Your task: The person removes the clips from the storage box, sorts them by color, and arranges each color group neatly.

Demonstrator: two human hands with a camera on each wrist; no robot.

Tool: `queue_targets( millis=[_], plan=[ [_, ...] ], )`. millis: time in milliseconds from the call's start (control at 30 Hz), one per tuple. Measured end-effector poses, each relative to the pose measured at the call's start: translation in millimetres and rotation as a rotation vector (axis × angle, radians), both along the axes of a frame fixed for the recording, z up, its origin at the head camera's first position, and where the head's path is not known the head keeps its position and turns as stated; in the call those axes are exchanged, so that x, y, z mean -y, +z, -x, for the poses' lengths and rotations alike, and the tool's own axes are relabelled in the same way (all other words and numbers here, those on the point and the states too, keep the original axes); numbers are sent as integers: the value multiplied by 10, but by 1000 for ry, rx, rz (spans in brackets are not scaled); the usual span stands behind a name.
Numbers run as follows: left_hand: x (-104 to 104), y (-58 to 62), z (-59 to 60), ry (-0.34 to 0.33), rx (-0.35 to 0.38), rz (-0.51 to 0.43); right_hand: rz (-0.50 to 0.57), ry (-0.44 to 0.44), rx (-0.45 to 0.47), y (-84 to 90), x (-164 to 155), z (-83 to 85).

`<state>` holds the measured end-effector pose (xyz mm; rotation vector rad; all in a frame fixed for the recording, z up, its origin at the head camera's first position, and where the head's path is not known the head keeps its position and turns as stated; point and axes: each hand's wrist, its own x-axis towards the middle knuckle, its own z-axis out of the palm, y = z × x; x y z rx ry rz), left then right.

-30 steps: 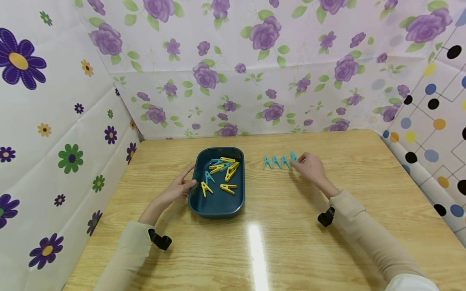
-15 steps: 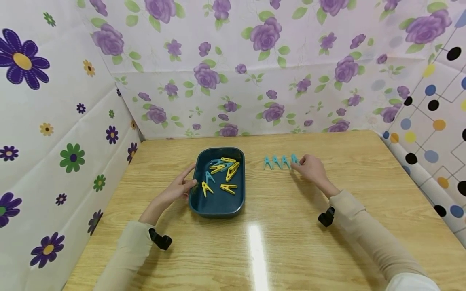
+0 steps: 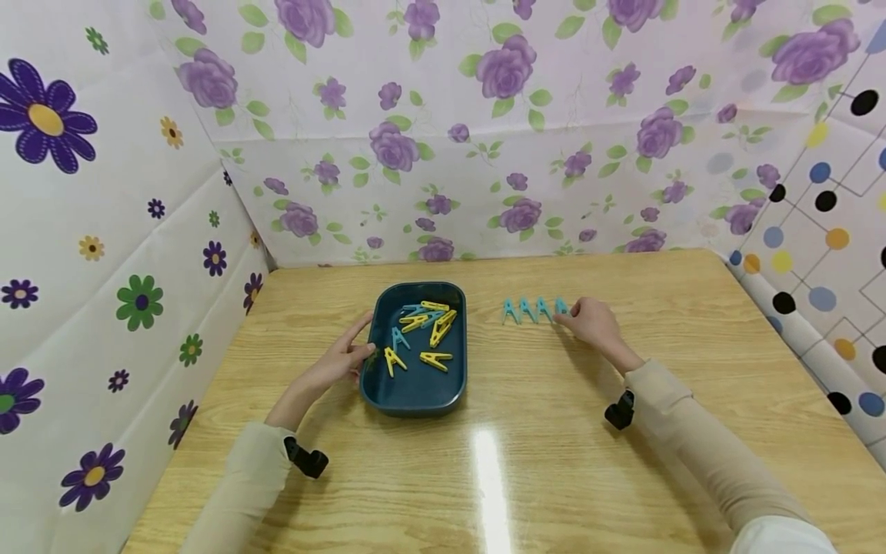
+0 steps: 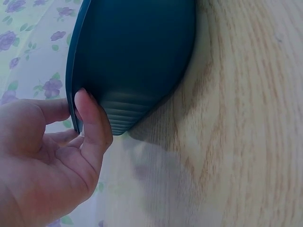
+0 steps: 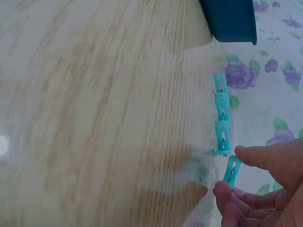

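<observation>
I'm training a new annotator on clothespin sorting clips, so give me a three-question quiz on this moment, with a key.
1. True or false: the left hand holds the rim of the dark teal tray.
2. How many blue clothespins stand in the row on the wooden table, counting the one that the right hand pinches?
A. two
B. four
C. six
3. Fill in: besides blue clothespins, the tray holds clothespins coloured ____.

Key:
1. True; the left wrist view shows the thumb on the rim.
2. B; the right wrist view shows three lying and the fourth blue clothespin between the fingers.
3. yellow
</observation>
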<state>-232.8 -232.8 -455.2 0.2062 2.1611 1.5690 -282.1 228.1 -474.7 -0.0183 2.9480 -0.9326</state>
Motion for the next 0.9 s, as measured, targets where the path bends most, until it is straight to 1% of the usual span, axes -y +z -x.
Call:
queue_targets(
  millis=[233,467,700,900],
  plan=[
    [7,-26,6,-1,-2,0,-14,5,-2,-21,-9,17],
    [-6,2,-13,9,-10,5,-23,8,-1,-56,-12,52],
    [-3,-12,-6,8,-7,9,-21,6,17,-79,-29,60],
    [4,1,-7,3,-11,4,-30,11,25,-81,-43,68]
  ],
)
